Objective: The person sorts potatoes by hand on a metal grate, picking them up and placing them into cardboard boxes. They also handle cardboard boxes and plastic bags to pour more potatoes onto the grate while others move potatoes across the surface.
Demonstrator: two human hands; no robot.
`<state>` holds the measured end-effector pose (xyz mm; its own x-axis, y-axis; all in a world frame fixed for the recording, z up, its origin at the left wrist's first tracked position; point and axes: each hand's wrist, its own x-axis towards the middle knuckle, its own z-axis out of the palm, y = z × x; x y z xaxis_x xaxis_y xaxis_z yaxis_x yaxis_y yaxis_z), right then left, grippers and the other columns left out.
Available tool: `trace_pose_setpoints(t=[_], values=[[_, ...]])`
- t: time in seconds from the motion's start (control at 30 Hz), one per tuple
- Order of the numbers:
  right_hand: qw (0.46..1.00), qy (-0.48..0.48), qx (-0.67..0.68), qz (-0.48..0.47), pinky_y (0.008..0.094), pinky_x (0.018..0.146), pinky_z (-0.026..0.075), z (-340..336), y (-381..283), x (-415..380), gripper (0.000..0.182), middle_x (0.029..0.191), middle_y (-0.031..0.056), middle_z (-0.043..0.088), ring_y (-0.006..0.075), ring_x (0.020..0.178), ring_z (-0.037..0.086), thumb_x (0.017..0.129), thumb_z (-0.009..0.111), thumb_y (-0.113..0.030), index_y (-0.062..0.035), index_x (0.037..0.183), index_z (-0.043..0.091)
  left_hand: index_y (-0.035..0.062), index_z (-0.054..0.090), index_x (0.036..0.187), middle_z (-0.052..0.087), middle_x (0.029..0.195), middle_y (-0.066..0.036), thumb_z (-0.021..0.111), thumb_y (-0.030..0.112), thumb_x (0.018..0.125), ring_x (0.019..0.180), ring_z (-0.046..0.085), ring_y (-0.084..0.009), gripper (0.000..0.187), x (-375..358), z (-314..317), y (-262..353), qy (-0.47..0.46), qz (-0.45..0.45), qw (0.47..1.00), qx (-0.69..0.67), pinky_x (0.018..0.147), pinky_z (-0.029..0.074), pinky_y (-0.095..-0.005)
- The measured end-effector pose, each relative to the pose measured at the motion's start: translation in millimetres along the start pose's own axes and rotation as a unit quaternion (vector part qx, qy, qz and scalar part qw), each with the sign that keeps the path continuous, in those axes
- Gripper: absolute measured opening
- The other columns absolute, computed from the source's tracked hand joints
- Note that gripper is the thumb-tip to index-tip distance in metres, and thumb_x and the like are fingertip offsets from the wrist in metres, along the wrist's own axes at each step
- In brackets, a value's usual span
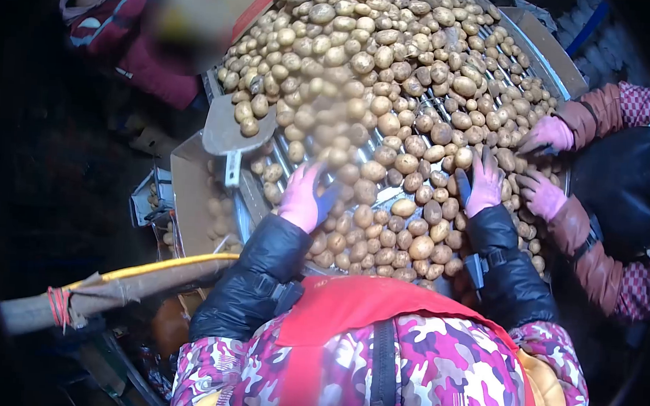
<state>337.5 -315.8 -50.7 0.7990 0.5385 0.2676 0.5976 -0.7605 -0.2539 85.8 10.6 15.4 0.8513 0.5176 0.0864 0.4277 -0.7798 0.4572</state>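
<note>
Many potatoes (420, 247) cover a slatted metal surface (280, 155). My left hand (307, 197), in a pink glove with dark fingers, is at the left side of the pile with its fingers apart, nearest to a few potatoes and bare slats. On the right, my right hand (483, 184), gloved the same way, rests among the potatoes, fingers spread and pointing forward. Neither hand has a potato gripped in it. Part of the pile between and beyond my hands looks blurred.
A co-worker's two pink-gloved hands (544, 167) touch potatoes close to my right hand. Another person in dark red (153, 54) is at the upper left. A metal scoop-like tray (222, 128) holds potatoes. Beside it stands a cardboard box (193, 189); a yellow-edged pole (122, 288) lies lower left.
</note>
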Motion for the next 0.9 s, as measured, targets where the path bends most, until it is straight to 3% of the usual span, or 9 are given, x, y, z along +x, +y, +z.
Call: trace_pose_setpoints(t=[0.03,0.2,0.27,0.33,0.4,0.43,0.53,0.73,0.9], values=[[1.0,-0.005,-0.002,0.021,0.0658,0.119,0.027,-2,-6,-1,0.072,0.165,0.0203,0.036,0.0445,0.149,0.035,0.096,0.067,-0.045,-0.0112,0.155,0.047,0.0147,0.055,0.15,0.056,0.146,-0.025,0.079,0.041,0.09,0.137,0.054,-0.0437,0.069,15,-12,17,-0.039,-0.044,0.998,-0.007,0.113,0.046,-0.0493],[0.995,-0.039,0.04,0.078,0.0688,0.124,0.016,-3,-24,-3,0.079,0.166,0.0202,0.034,0.0444,0.153,0.029,0.093,0.069,-0.049,-0.0124,0.159,0.043,0.0175,0.042,0.16,0.034,0.164,-0.028,0.082,0.046,0.087,0.151,0.035,-0.0478,0.088,64,10,13,-0.077,-0.012,0.996,0.033,0.122,0.037,-0.0516],[0.995,-0.027,0.067,0.062,0.0695,0.124,0.015,-10,-40,7,0.08,0.166,0.0213,0.034,0.0446,0.154,0.029,0.092,0.07,-0.048,-0.0128,0.159,0.043,0.0171,0.041,0.16,0.029,0.166,-0.029,0.083,0.047,0.085,0.153,0.03,-0.0505,0.091,59,12,30,-0.126,0.0,0.992,0.023,0.124,0.034,-0.0527],[0.997,-0.004,0.072,-0.011,0.0678,0.124,0.018,-23,-67,27,0.074,0.159,0.0234,0.041,0.045,0.151,0.033,0.095,0.07,-0.041,-0.0113,0.158,0.044,0.0178,0.043,0.158,0.027,0.166,-0.031,0.085,0.046,0.083,0.153,0.023,-0.0579,0.09,44,12,49,-0.153,0.085,0.983,0.058,0.123,0.032,-0.0625],[0.99,-0.036,0.119,-0.068,0.0691,0.122,0.019,-28,-100,55,0.072,0.159,0.0218,0.041,0.0447,0.15,0.034,0.093,0.071,-0.042,-0.0115,0.153,0.049,0.0213,0.051,0.152,0.04,0.158,-0.026,0.084,0.04,0.079,0.146,0.032,-0.058,0.082,32,25,58,-0.205,0.23,0.95,-0.055,0.116,0.036,-0.0675],[0.987,-0.056,0.114,-0.101,0.0688,0.122,0.02,-22,-116,68,0.071,0.158,0.0212,0.042,0.0449,0.149,0.036,0.091,0.072,-0.043,-0.0119,0.151,0.05,0.0172,0.055,0.147,0.044,0.157,-0.019,0.082,0.04,0.08,0.149,0.032,-0.053,0.075,14,26,80,-0.26,0.244,0.933,0.049,0.12,0.029,-0.0694],[0.967,-0.108,0.125,-0.195,0.0668,0.121,0.025,21,-148,88,0.067,0.153,0.0192,0.047,0.0442,0.145,0.04,0.088,0.073,-0.041,-0.0127,0.145,0.054,0.0174,0.056,0.147,0.054,0.151,-0.011,0.071,0.025,0.091,0.146,0.045,-0.0342,0.059,2,40,88,-0.332,0.422,0.843,0.035,0.117,0.03,-0.0678],[0.932,-0.138,0.186,-0.279,0.065,0.116,0.033,3,-130,43,0.058,0.144,0.0163,0.056,0.0429,0.14,0.046,0.089,0.073,-0.036,-0.0111,0.141,0.059,0.0166,0.065,0.137,0.062,0.143,-0.007,0.067,0.021,0.093,0.143,0.049,-0.0298,0.044,6,30,68,-0.347,0.376,0.853,-0.1,0.117,0.03,-0.0667],[0.888,-0.325,0.206,-0.252,0.0525,0.106,0.047,-45,-118,53,0.036,0.121,0.0137,0.07,0.0351,0.122,0.062,0.094,0.068,-0.032,-0.014,0.125,0.071,0.0172,0.067,0.136,0.063,0.141,-0.013,0.076,0.022,0.09,0.135,0.055,-0.0346,0.047,2,13,44,-0.196,0.326,0.923,-0.051,0.116,0.037,-0.0604]])
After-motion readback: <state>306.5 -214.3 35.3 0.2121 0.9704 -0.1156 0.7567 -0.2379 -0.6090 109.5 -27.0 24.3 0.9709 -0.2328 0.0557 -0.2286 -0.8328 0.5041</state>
